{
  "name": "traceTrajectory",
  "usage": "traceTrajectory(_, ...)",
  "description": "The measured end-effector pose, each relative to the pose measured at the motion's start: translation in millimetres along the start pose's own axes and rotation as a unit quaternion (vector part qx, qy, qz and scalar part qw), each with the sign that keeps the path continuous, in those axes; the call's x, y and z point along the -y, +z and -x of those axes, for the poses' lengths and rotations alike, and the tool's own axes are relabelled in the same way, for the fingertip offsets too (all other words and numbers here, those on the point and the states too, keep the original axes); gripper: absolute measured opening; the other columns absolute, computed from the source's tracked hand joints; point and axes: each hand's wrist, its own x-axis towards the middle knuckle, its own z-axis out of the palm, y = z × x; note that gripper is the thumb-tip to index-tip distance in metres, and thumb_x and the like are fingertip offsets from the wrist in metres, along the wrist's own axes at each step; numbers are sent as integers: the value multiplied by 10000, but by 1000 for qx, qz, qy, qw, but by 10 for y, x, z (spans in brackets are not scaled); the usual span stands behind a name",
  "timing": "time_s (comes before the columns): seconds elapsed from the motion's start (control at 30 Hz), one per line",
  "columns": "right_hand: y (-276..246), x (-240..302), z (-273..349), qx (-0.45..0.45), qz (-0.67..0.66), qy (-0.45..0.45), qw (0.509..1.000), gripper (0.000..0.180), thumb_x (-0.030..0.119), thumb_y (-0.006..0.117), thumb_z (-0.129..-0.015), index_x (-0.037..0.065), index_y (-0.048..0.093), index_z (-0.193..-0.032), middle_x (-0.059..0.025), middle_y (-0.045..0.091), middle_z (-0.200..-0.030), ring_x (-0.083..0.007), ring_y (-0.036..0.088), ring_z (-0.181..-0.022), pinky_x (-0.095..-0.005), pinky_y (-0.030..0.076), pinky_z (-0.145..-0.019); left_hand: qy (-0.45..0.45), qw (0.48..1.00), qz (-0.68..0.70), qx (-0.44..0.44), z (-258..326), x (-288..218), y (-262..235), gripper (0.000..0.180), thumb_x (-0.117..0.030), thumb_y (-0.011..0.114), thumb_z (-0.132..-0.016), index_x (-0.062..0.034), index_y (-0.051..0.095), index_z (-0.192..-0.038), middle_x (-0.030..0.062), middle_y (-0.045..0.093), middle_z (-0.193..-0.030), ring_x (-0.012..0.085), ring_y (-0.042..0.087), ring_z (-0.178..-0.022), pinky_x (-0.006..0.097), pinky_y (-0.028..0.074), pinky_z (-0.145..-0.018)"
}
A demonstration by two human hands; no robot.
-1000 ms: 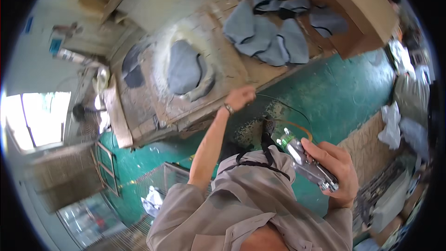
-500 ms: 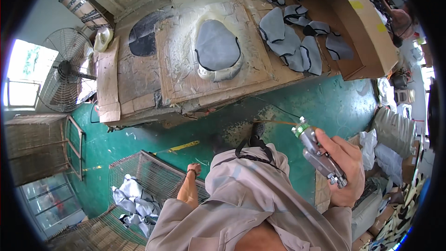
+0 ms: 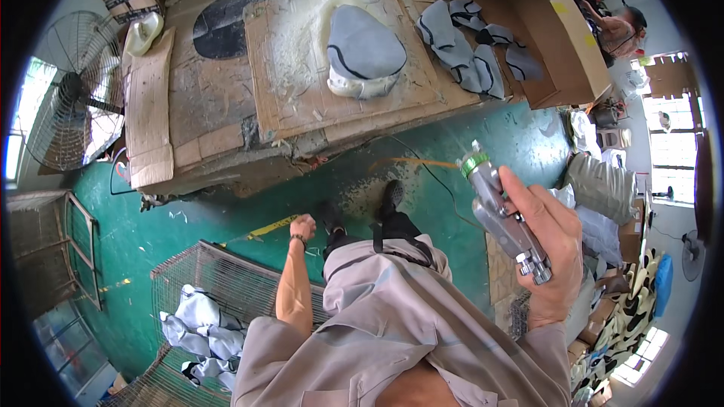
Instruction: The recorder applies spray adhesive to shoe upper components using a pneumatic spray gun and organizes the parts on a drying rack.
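My right hand (image 3: 556,237) is wrapped round a metal spray gun (image 3: 504,207) with a green ring near its nozzle, held up in front of me at the right. An orange-brown hose (image 3: 415,160) shows beyond the nozzle. My left hand (image 3: 303,227), a band at its wrist, hangs low over the floor with its fingers curled in; I see nothing in it. On the worktable, a grey fabric piece with black edging (image 3: 365,43) lies over a whitish rounded form (image 3: 363,87). Neither hand touches it.
Several grey fabric pieces (image 3: 455,53) lie at the table's right, beside and in an open cardboard box (image 3: 577,38). A wire rack (image 3: 219,271) at lower left bears more fabric pieces (image 3: 202,316). A large fan (image 3: 72,94) stands far left. Another person (image 3: 620,34) is at far right.
My left hand has swung forward, away from my hip. The view has shifted, so the table sits higher in the picture. The spray gun stays in my right hand.
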Motion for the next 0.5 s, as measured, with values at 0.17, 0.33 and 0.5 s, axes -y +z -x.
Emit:
traceTrajectory(0.17,114,362,89,33,55,-34,997,701,12,750,-741,-5,606,-1427,-103,644,-866,-279,676,-735,-405,544,-609,8,1000,9,-15,-108,-41,-138,251,-230,681,-997,-131,707,-1226,3,751,-981,130,710,-802,324,586,-635)
traceTrajectory(0.33,176,553,252,50,67,-45,995,700,38,763,-749,-6,605,-1430,-92,628,-850,-260,662,-715,-395,533,-558,-5,1000,4,11,-48,77,-83,241,-211,677,-1003,-127,706,-1227,10,754,-993,132,717,-820,327,592,-641)
traceTrajectory(0.5,170,494,468,52,59,-25,997,679,52,755,-748,-11,621,-1411,-89,625,-812,-255,655,-690,-391,513,-522,-6,999,-30,33,35,100,106,243,-188,679,-1002,-121,704,-1234,25,759,-997,134,720,-807,309,588,-618)
